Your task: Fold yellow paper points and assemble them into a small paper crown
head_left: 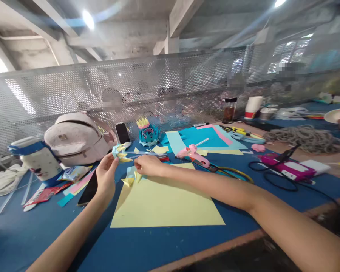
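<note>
My left hand pinches a small folded-paper piece with pale blue and yellow points, held above the table. To its right, my right hand is closed, fingertips together and turned down; what they grip, if anything, is too small to make out. Small folded yellow paper triangles lie just below that hand, on the top left corner of a large yellow paper sheet. Beyond the hands stands a blue paper crown with a yellow spiked top. A pink glue gun rests right of my right hand.
A blue-and-white flask, a pale backpack and a dark phone are at left. Coloured paper sheets lie at the back. Right are a magenta device with a black cable and a heap of grey cord.
</note>
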`<state>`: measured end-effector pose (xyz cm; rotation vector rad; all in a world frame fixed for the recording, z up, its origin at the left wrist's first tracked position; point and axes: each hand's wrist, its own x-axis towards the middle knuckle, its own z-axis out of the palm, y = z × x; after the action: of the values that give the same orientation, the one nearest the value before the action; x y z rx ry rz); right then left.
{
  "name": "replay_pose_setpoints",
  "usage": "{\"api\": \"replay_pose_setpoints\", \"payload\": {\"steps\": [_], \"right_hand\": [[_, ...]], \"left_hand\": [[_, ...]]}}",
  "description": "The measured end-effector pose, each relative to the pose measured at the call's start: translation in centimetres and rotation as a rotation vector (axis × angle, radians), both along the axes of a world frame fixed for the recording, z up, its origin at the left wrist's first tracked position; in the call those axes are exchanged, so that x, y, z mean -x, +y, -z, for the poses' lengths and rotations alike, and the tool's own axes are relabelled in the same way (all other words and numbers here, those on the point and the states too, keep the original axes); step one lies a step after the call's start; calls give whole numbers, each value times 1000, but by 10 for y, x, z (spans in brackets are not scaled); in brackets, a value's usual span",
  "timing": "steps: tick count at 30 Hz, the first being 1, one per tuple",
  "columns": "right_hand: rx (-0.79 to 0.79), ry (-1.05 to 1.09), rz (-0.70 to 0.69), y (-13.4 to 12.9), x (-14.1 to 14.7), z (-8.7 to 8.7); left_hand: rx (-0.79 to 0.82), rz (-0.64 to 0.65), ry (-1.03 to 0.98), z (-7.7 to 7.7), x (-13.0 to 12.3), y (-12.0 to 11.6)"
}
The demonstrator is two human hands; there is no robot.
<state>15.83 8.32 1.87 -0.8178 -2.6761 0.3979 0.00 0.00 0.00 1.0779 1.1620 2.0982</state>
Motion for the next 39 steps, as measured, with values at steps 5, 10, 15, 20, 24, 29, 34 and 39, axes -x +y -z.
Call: {"api": "replay_pose_setpoints", "payload": {"steps": [5, 10, 15, 20, 24, 29, 34, 39], "right_hand": [[176, 186, -67, 1, -23, -9], [444, 324, -117, -5, -61, -10], [598, 390, -76, -19, -100, -4], [689, 483, -41, -24, -118, 12], [781, 554, -93, -26, -122, 20], [879, 570, -150, -31, -124, 24], [953, 618, -114, -35, -124, 25], [984, 590, -86, -32, -123, 27]], "left_hand": [[-5, 28, 9, -1, -2, -2], [13, 66, 27, -2, -9, -5], [28, 97, 43, 1, -15, -7], [57, 132, 59, 5, -20, -6], [76, 153, 65, 9, -23, -4], [107, 155, 74, 14, -25, -3], [121, 165, 78, 17, -26, -4], [119, 187, 84, 16, -27, -4]]}}
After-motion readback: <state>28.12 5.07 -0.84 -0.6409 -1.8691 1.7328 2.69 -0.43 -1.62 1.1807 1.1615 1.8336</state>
